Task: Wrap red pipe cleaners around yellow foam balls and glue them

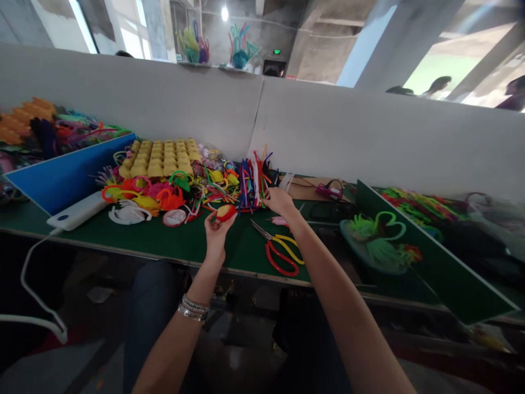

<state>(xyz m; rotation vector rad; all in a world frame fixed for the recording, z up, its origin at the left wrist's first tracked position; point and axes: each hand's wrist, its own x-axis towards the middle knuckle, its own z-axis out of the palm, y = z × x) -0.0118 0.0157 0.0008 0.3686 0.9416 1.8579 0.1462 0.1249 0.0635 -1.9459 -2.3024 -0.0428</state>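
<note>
- Through my head view I have the left hand (217,230) over the near part of the green table (244,249), its thumb and fingers clamped on a small rounded red piece (225,212) with a pale yellow patch facing up
- That red piece sits in the fingertips, just left of the bundle and above the tabletop
- I see the right hand (281,201) stretched further forward, fingertips at the right side of an upright bundle of fuzzy stems (251,183) in blue, white, red and black; I cannot tell whether the fingers are closed on a stem or only touching
- Below the right hand I make out scissors (269,237) lying on the table, blades pointing away to the left, one handle red and one yellow, the right forearm passing close beside them
- To the left I have a heap of colourful fuzzy pieces (164,198) in front of a yellow egg tray (159,158), with a white power strip (77,210) beside it along a blue board (77,178)
- On my right, a shallow dish (350,246) holds green fuzzy pieces (385,254), next to a slanting dark green board (455,279)
- A pale partition (320,131) closes off the far side of the table
</note>
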